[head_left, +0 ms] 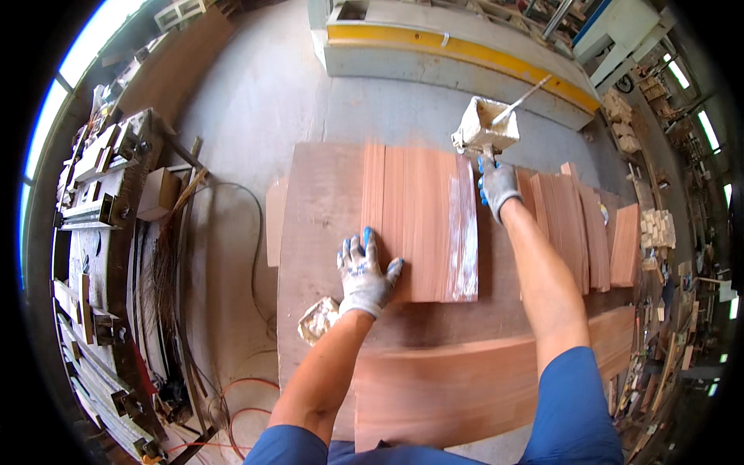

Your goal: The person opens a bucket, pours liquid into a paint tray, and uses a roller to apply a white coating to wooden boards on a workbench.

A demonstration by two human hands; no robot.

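My left hand (364,280), in a grey glove with blue fingertips, lies with fingers spread at the left edge of a row of reddish wood strips (415,225) set side by side. White glue-like smears (465,240) run along the row's right side. My right hand (497,186), gloved alike, is closed around the handle of a square box-shaped pot (487,124) crusted with whitish residue. A pale stick (531,94) leans out of that pot, past the far right end of the row. Beside my left wrist sits a small crusted tray (318,320).
Everything lies on a brown worktable (322,201). More wood strips (562,225) stand to the right. A wide board (442,387) lies close to my body. Cluttered racks (101,232) line the left; a yellow-striped machine (457,58) stands beyond the table.
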